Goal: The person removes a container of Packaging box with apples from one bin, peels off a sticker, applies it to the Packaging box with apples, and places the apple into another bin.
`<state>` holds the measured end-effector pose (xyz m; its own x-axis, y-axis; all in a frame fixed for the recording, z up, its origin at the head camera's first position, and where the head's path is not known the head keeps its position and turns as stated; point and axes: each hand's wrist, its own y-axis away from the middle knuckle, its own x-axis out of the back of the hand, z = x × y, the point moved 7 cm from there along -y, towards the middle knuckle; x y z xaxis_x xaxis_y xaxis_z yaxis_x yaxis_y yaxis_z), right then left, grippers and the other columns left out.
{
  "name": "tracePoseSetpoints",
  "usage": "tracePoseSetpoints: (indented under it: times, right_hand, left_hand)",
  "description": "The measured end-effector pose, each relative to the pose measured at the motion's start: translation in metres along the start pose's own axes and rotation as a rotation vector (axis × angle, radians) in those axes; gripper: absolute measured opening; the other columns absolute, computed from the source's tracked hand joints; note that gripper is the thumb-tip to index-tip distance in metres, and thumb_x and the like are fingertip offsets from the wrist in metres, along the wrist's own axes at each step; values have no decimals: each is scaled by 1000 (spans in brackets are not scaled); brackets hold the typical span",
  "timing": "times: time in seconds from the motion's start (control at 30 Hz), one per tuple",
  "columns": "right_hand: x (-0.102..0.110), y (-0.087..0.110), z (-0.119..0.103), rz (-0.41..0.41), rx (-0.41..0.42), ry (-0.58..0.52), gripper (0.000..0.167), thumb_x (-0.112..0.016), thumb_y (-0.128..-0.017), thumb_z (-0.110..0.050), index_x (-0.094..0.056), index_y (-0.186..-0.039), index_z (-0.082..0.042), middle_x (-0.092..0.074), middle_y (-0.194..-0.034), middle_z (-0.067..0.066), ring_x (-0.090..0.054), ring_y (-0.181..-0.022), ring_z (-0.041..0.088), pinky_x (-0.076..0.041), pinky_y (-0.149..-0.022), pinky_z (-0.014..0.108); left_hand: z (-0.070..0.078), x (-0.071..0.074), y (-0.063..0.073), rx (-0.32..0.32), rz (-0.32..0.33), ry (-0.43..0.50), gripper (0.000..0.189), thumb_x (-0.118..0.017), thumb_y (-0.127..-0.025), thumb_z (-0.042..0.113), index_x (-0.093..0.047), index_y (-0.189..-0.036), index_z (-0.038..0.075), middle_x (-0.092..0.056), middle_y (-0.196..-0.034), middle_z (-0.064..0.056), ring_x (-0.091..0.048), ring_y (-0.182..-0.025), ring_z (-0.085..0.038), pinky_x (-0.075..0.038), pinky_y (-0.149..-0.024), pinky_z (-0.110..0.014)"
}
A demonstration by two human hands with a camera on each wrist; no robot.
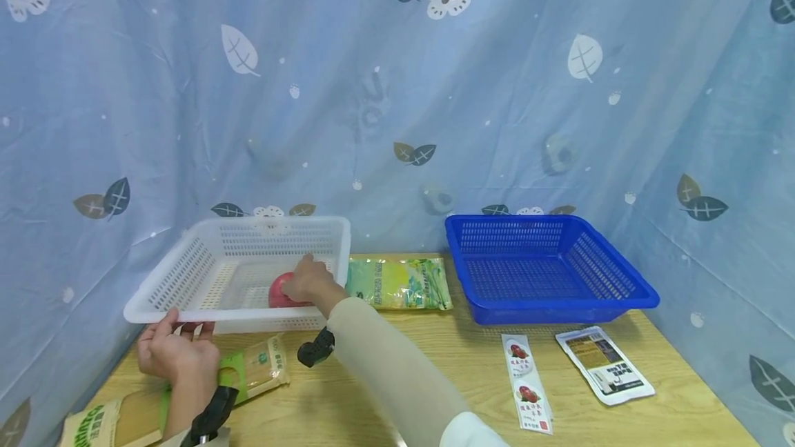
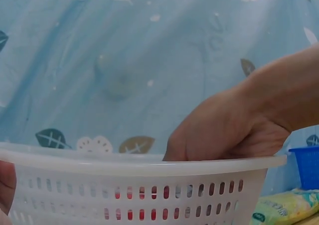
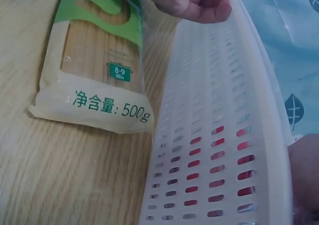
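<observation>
My left hand [image 1: 177, 354] grips the front left rim of a white plastic basket [image 1: 273, 316], thumb over the edge and fingers beneath it. My right hand [image 1: 308, 281] reaches down inside the basket's right part, its fingers around a red, round, apple-like thing [image 1: 281, 293]. From the left wrist, the right hand [image 2: 227, 130] dips behind the rim, which hides its fingertips. Red shows through the basket's slots in both wrist views. Left of the red thing lies something clear and flat [image 1: 245, 285], hard to make out.
A noodle pack [image 1: 263, 364] lies before the basket, with another pack [image 1: 118, 423] at front left. Right of the basket is a green-yellow bag [image 1: 397, 285], then a blue basket [image 1: 553, 312]. Apple-picture stickers [image 1: 526, 385] and a white pouch [image 1: 605, 364] lie in front of it.
</observation>
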<state>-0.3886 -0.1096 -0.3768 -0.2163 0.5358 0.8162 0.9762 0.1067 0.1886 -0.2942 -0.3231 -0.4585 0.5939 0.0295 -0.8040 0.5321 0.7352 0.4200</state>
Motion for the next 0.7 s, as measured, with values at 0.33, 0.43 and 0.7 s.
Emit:
tracePoseSetpoints:
  times: [0.33,0.43,0.7]
  right_hand:
    - [-3,-13,10,72,-25,-538,66,-89,-78,-19,-58,-136,-17,-62,-115,8,-61,-99,25,-55,-88,44]
    - [-5,-16,10,42,-10,-670,62,-87,-79,-11,-59,-134,-17,-62,-113,8,-61,-87,22,-57,-75,39]
    - [3,-13,7,38,9,-877,62,-77,-83,4,-58,-139,-16,-65,-101,10,-52,-54,17,-47,-47,28]
  left_hand:
    - [-2,-3,6,-50,-22,-23,19,-69,-92,3,-51,-91,7,-62,-110,-10,-55,-64,-24,-43,-42,-36]
    - [-1,-4,7,-58,-22,-14,19,-67,-93,3,-49,-89,7,-63,-116,-12,-56,-64,-24,-44,-41,-36]
    - [-2,-7,8,-52,-52,-48,18,-66,-95,6,-49,-95,10,-61,-123,-9,-61,-76,-22,-46,-44,-33]
